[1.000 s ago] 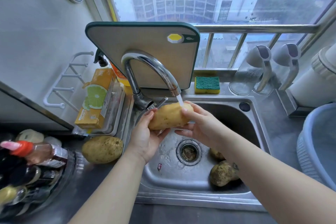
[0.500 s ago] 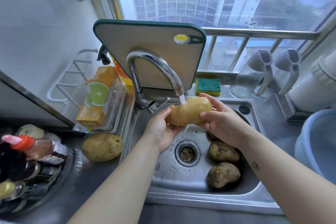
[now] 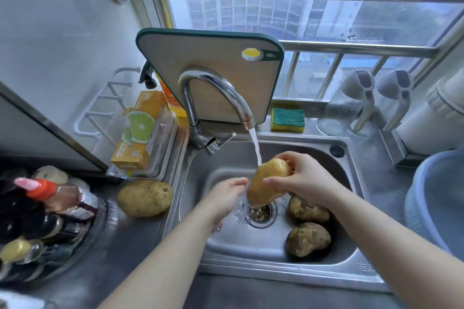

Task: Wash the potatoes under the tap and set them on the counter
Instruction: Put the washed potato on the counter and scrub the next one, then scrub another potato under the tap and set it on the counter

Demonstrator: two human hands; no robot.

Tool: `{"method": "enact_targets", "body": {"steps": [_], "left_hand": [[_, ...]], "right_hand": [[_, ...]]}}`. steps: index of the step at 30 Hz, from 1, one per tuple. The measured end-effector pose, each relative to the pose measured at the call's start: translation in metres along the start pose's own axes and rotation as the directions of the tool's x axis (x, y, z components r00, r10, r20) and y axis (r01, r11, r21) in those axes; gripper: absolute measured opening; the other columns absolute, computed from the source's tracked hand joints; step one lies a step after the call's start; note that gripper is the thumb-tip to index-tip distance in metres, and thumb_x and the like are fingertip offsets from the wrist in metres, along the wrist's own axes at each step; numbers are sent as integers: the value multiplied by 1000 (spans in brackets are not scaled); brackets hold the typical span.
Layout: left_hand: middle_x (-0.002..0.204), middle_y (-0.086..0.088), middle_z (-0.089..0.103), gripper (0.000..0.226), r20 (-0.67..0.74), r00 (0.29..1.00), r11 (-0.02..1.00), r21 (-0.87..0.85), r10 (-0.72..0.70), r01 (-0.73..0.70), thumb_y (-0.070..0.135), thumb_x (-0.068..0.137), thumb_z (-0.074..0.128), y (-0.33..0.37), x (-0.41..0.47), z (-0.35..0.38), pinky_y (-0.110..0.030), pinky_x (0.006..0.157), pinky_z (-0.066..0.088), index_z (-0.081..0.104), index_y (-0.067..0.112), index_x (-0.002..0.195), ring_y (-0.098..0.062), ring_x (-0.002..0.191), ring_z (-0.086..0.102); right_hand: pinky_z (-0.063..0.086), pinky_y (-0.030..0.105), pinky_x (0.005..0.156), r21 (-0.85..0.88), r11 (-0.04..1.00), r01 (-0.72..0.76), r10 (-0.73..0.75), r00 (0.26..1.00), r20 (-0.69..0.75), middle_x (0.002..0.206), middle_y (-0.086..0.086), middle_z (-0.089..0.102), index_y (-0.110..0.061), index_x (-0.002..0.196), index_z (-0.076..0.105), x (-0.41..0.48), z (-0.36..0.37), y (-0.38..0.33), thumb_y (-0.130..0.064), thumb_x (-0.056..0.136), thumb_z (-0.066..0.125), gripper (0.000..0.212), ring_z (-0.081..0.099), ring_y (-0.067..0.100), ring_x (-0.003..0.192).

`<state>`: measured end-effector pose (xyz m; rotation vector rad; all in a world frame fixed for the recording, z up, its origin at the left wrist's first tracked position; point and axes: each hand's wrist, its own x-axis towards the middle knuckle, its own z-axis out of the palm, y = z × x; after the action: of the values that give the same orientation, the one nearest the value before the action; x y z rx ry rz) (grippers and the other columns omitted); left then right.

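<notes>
Setting: A stainless-steel counter (image 3: 140,246) is running along the left and bottom of the frame under a barred window (image 3: 313,20), with the sink (image 3: 276,272) lying sunk into it at centre.
Tap: The curved tap (image 3: 216,85) is arching rightward from the sink's upper left corner, and its water stream (image 3: 256,148) is falling onto the top of the held potato (image 3: 266,183).
Right hand: The right hand (image 3: 303,180) is gripping the held potato from the right, with fingers curled over its upper end and thumb across its front, tilting it above the drain (image 3: 261,213).
Left hand: The left hand (image 3: 223,195), blurred, is reaching in with fingers nearly straight, their tips touching the potato's left side.
Waiting potatoes: Two dirty ones, the upper sink potato (image 3: 308,209) and the lower sink potato (image 3: 308,239), are lying close together against the bowl's right wall, just below the right wrist.
Counter potato: The counter potato (image 3: 145,197) is resting at centre left, just beside the sink's left rim.
Edges: A cutting board (image 3: 208,70) is standing behind the tap, a sponge (image 3: 288,119) is sitting on the back ledge, bottles (image 3: 50,195) are crowding the lower left, and a blue basin (image 3: 437,203) is bordering the right edge.
Open room: Bare steel is showing across the bowl's left floor and on the counter strip below the counter potato.
</notes>
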<state>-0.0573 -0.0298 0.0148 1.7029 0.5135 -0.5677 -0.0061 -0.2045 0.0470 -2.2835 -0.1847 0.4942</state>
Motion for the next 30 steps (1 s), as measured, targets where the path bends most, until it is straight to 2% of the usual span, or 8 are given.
{"method": "enact_targets", "body": {"steps": [3, 5, 7, 10, 14, 20, 25, 30], "left_hand": [[145, -1, 42, 54, -3, 995, 936, 338, 103, -96, 14, 92, 49, -23, -8, -4, -25, 81, 48, 38, 31, 143, -14, 90, 59], [152, 1, 31, 66, 10, 988, 830, 541, 154, -135, 23, 89, 55, -33, -13, -5, -40, 108, 36, 28, 35, 147, -26, 129, 42], [155, 4, 23, 76, 25, 976, 749, 638, 215, -181, 30, 87, 60, -41, -19, -4, -45, 116, 22, 18, 34, 150, -24, 142, 20], [154, 7, 21, 84, 24, 943, 658, 711, 331, -249, 39, 84, 64, -50, -26, -4, -40, 117, 20, 13, 34, 150, -18, 142, 22], [148, 10, 30, 76, -71, 874, 574, 779, 480, -252, 34, 85, 63, -60, -33, -20, -28, 112, 24, 20, 32, 149, -15, 136, 30], [143, 12, 33, 71, -128, 879, 469, 875, 459, -118, 29, 86, 64, -84, -54, -64, -26, 104, 32, 25, 34, 145, -14, 132, 34], [141, 14, 36, 71, -257, 899, 480, 875, 356, 60, 27, 83, 67, -119, -70, -102, -31, 100, 39, 29, 36, 143, -17, 129, 31], [145, 14, 34, 69, -354, 873, 485, 859, 337, 161, 35, 86, 63, -127, -76, -118, -31, 102, 31, 27, 36, 144, -17, 130, 33]], "right_hand": [[52, 30, 79, -239, 971, -27, 27, 1000, -5, 93, -8, 66, -29, 104, 63, -9, 30, 11, -40, 63, 82, 47, 63, 14, 89], [47, 25, 73, -172, 983, -66, 63, 998, -23, 89, -9, 64, -27, 102, 62, -12, 43, 16, -40, 65, 83, 44, 61, 12, 85], [45, 21, 68, -65, 993, -97, 95, 995, -30, 88, -8, 63, -26, 101, 62, -13, 52, 17, -38, 66, 84, 44, 60, 10, 82], [50, 21, 63, 202, 962, -186, 189, 982, 8, 91, 1, 68, -17, 102, 64, -12, 68, 13, -31, 68, 85, 42, 65, 15, 83], [53, 29, 67, 575, 736, -357, 256, 933, 252, 100, 14, 69, -8, 113, 62, -13, 95, 3, -22, 75, 80, 44, 68, 25, 84], [50, 34, 78, 416, 818, -398, 161, 852, 498, 112, 8, 66, -16, 119, 57, -5, 121, -19, -25, 84, 72, 39, 64, 22, 96], [49, 32, 76, 394, 817, -421, 184, 838, 513, 108, 4, 67, -16, 120, 57, 3, 133, -28, -26, 90, 65, 32, 66, 23, 95], [48, 30, 75, 368, 822, -434, 192, 820, 538, 102, 5, 66, -16, 107, 61, 7, 138, -30, -24, 93, 61, 16, 66, 23, 89]]}}
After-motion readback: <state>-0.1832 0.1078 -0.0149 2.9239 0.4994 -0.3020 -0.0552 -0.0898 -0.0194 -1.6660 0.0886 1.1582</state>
